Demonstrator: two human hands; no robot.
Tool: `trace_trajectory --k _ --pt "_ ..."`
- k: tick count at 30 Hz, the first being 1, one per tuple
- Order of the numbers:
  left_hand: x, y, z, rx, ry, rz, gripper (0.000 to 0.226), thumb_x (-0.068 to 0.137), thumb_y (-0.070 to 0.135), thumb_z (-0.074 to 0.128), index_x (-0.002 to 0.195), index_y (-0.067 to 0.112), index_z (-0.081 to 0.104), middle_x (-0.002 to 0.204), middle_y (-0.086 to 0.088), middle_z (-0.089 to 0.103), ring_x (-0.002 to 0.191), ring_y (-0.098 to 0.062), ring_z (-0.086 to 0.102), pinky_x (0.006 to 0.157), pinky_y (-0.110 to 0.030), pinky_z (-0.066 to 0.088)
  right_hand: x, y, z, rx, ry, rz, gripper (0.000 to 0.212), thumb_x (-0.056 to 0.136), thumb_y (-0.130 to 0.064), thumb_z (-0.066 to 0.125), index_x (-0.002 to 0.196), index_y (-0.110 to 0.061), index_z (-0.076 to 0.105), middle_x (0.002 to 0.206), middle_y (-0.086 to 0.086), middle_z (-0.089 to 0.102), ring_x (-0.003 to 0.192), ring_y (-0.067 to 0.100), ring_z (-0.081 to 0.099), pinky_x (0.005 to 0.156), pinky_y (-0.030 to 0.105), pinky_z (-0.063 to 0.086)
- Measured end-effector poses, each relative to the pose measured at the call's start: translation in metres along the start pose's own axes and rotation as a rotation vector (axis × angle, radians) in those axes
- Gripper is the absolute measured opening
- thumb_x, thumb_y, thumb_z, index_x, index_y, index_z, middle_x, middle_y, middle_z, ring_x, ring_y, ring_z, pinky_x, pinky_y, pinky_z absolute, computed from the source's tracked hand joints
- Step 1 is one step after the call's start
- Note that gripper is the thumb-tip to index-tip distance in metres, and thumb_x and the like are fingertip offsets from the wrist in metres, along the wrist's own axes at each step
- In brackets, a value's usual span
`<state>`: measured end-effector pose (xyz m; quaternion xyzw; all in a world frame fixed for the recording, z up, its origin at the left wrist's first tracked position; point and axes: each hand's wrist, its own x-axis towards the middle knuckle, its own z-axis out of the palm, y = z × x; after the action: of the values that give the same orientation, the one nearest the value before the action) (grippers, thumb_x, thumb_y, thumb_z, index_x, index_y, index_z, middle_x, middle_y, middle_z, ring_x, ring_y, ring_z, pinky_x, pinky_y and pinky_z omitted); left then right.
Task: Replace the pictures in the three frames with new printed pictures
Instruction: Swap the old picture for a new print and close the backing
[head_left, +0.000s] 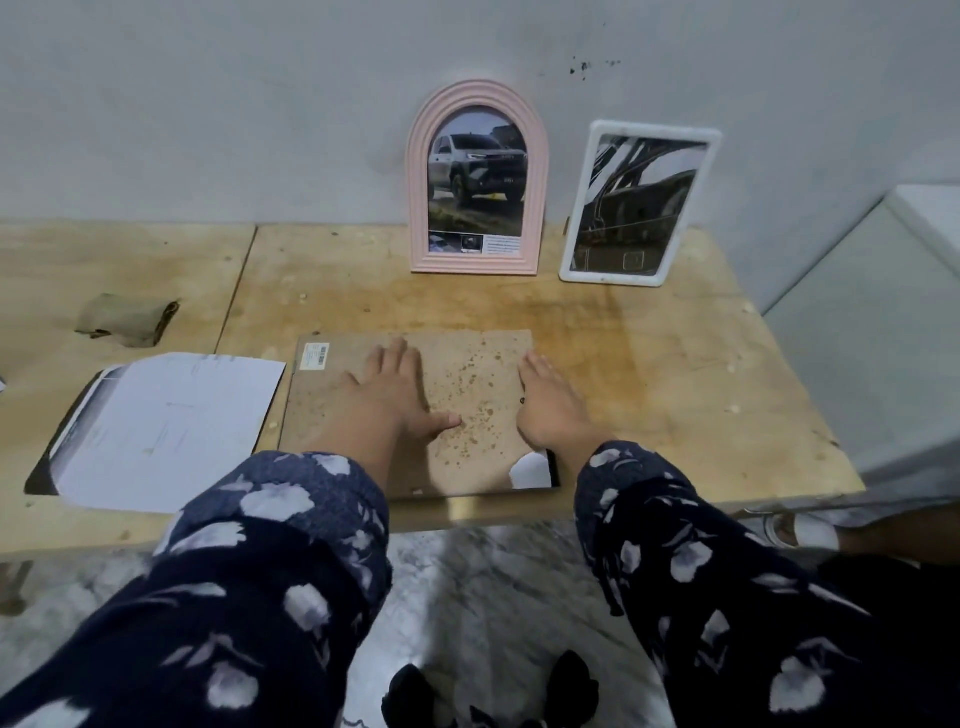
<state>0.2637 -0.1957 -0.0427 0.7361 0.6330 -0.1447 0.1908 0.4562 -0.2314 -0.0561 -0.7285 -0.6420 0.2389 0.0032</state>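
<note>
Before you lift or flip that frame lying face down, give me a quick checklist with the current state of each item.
1. Backing board seated in the face-down frame: not ok, a white sheet corner shows at the near right corner.
2. Left hand flat on the board: ok.
3. Right hand flat at the board's right edge: ok.
4. Retaining clips fastened: cannot tell, hands cover much of the board.
5. Pink arched frame and white frame standing against the wall with pictures in: ok.
6. Loose printed sheets off the frame, to its left: ok.
</note>
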Motion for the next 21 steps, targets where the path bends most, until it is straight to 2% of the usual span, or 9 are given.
trace_trajectory --k 3,6,11,14,16,18,19,21 --pt "0.01 0.01 -0.001 0.066 -0.076 0.059 0.121 0.069 0.076 0.062 0.154 0.023 -0.007 0.161 0.004 -0.017 0.148 -0.026 -0.009 0.116 -0.059 0.01 0.001 0.001 0.007 -0.064 -0.011 -0.046 0.078 0.086 0.006 0.034 0.153 -0.015 0.001 0.161 -0.002 -0.009 0.148 0.013 -0.008 0.12 0.044 -0.004" --pt "0.012 0.012 -0.004 0.068 -0.081 0.05 0.122 0.064 0.074 0.068 0.154 0.024 0.001 0.162 0.004 -0.009 0.148 -0.027 -0.003 0.114 -0.058 0.018 0.001 0.009 0.012 -0.159 0.03 -0.09 0.083 0.083 0.007 0.039 0.153 -0.015 0.0 0.161 -0.001 -0.008 0.147 0.013 -0.009 0.118 0.044 -0.011" --pt "0.012 0.013 -0.008 0.088 -0.094 0.056 0.121 0.062 0.071 0.073 0.153 0.025 0.008 0.161 0.004 -0.001 0.147 -0.028 0.004 0.112 -0.058 0.022 -0.001 0.014 0.016 -0.276 0.093 -0.175 0.073 0.088 -0.002 0.039 0.152 -0.009 0.004 0.161 0.005 0.0 0.148 0.017 -0.004 0.118 0.045 -0.012" --pt "0.014 0.012 -0.008 0.072 -0.096 0.055 0.121 0.061 0.071 0.073 0.153 0.026 0.009 0.161 0.005 0.0 0.146 -0.028 0.005 0.111 -0.058 0.024 0.003 0.014 0.016 -0.274 0.115 -0.178 0.073 0.087 -0.007 0.047 0.152 -0.01 0.012 0.161 0.004 0.01 0.148 0.016 0.003 0.117 0.044 -0.013" --pt "0.015 0.012 -0.008 0.083 -0.1 0.054 0.12 0.061 0.072 0.072 0.153 0.027 0.01 0.161 0.005 0.002 0.146 -0.028 0.007 0.11 -0.058 0.025 0.006 0.012 0.011 -0.24 0.137 -0.171 0.071 0.083 -0.007 0.052 0.148 -0.013 0.024 0.156 0.002 0.024 0.146 0.017 0.015 0.117 0.044 -0.01" --pt "0.016 0.011 -0.008 0.104 -0.099 0.057 0.115 0.063 0.072 0.07 0.152 0.028 0.013 0.159 0.004 0.006 0.144 -0.028 0.01 0.108 -0.057 0.028 0.011 0.008 0.003 -0.152 0.152 -0.157 0.066 0.08 -0.006 0.052 0.142 -0.017 0.034 0.144 0.001 0.037 0.138 0.018 0.028 0.12 0.044 0.001" --pt "0.016 0.01 -0.009 0.11 -0.087 0.063 0.11 0.065 0.071 0.07 0.151 0.028 0.015 0.158 0.004 0.01 0.143 -0.027 0.014 0.106 -0.056 0.03 0.015 0.006 -0.001 -0.082 0.146 -0.142 0.065 0.079 -0.006 0.051 0.141 -0.017 0.036 0.141 0.001 0.038 0.136 0.02 0.03 0.12 0.043 0.009" --pt "0.017 0.008 -0.012 0.131 -0.033 0.084 0.102 0.068 0.07 0.068 0.148 0.029 0.021 0.151 0.002 0.021 0.138 -0.027 0.022 0.102 -0.054 0.035 0.023 0.001 -0.007 0.059 0.085 -0.098 0.068 0.083 -0.007 0.048 0.147 -0.015 0.027 0.151 0.003 0.025 0.14 0.023 0.023 0.117 0.04 0.02"
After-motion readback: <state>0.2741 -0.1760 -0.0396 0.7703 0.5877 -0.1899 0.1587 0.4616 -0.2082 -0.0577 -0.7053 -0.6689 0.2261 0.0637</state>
